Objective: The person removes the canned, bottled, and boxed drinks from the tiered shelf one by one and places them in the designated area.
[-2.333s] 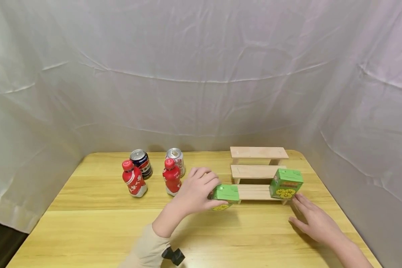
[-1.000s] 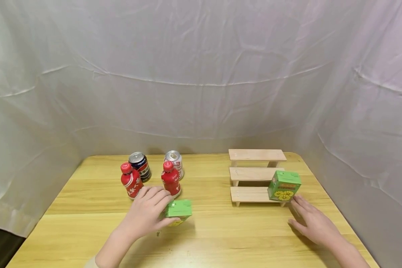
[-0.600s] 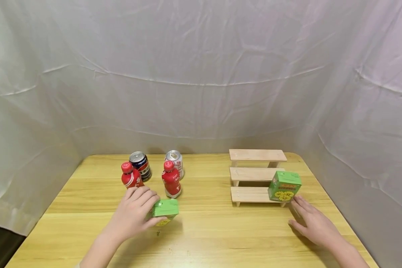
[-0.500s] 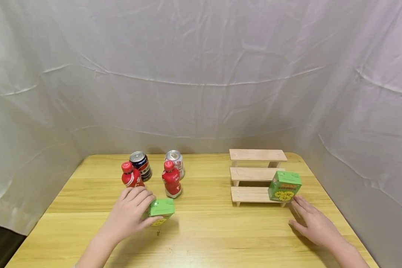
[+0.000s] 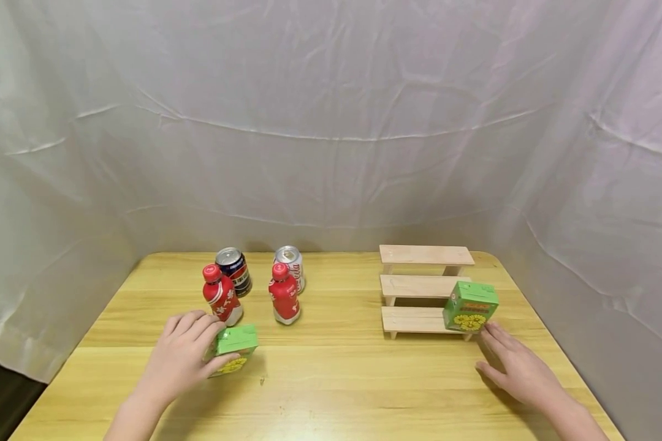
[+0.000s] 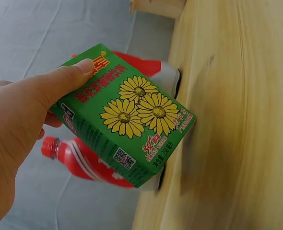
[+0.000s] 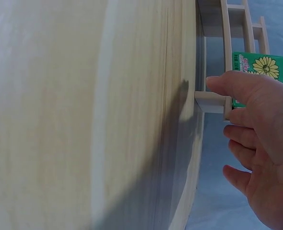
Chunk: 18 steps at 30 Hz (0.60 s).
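My left hand (image 5: 184, 352) grips a green drink carton (image 6: 132, 112) with yellow flowers printed on it, thumb on the front face. In the left wrist view the carton is tilted, its lower edge close over the wooden table. Just behind it stands a red bottle (image 5: 222, 297) with a red cap. A second green carton (image 5: 471, 306) stands on the lowest step at the right end of a three-step wooden shelf (image 5: 414, 318). My right hand (image 5: 515, 364) is beside that shelf end, fingers extended, fingertips right by the carton's lower corner, holding nothing.
A second red bottle (image 5: 284, 295) stands right of the first. Behind the bottles are a dark can (image 5: 237, 272) and a silver-white cola can (image 5: 293, 266). Grey cloth (image 5: 331, 171) hangs behind and at both sides of the wooden table (image 5: 331, 380).
My left hand has carried the green carton leftward, from the shelf's left end to in front of the left red bottle. My right hand has stayed nearly still by the shelf.
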Each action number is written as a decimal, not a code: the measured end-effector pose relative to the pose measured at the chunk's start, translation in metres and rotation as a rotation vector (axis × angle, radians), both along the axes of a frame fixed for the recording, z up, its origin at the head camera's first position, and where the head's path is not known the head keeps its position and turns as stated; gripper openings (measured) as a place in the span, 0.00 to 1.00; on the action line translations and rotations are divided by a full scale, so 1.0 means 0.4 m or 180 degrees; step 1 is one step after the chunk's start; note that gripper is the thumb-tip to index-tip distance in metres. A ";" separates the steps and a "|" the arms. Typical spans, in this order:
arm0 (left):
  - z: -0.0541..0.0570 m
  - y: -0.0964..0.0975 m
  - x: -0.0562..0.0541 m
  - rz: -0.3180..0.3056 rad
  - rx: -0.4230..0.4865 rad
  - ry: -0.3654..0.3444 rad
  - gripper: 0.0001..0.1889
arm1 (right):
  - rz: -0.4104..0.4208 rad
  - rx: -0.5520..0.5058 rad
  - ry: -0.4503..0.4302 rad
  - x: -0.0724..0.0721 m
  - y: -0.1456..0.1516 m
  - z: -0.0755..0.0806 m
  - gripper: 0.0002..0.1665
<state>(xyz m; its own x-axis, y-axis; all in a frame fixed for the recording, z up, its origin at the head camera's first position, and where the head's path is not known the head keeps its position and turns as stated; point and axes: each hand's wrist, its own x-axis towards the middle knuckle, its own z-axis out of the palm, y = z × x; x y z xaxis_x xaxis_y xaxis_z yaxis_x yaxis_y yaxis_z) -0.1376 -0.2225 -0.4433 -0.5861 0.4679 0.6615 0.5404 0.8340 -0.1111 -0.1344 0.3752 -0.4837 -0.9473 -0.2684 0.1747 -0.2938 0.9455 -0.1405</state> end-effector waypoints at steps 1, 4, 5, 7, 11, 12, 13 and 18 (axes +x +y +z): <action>-0.002 -0.005 0.001 0.0015 0.0017 -0.0004 0.32 | 0.0001 0.0002 -0.0002 0.000 0.000 0.000 0.41; -0.007 -0.020 0.004 0.0052 0.0071 -0.0015 0.34 | 0.0009 0.0007 -0.0004 -0.001 0.000 -0.001 0.41; -0.007 -0.025 0.005 0.0067 0.0083 -0.0017 0.34 | 0.0010 0.0008 -0.0005 -0.001 0.001 -0.001 0.41; -0.006 -0.033 0.007 0.0089 0.0098 -0.0017 0.35 | 0.0016 0.0008 0.0016 -0.001 0.002 -0.003 0.40; -0.002 -0.049 0.010 0.0130 0.0097 -0.0026 0.36 | 0.0031 -0.0006 0.0094 -0.002 0.005 -0.008 0.40; -0.001 -0.052 0.010 0.0135 0.0093 -0.0034 0.37 | 0.0035 -0.0011 0.0110 -0.002 0.005 -0.009 0.40; 0.000 -0.056 0.010 0.0136 0.0088 -0.0035 0.37 | 0.0036 -0.0011 0.0111 -0.002 0.006 -0.011 0.40; 0.001 -0.076 0.002 0.0070 0.0069 0.0007 0.38 | 0.0035 -0.0020 0.0114 -0.002 0.007 -0.015 0.40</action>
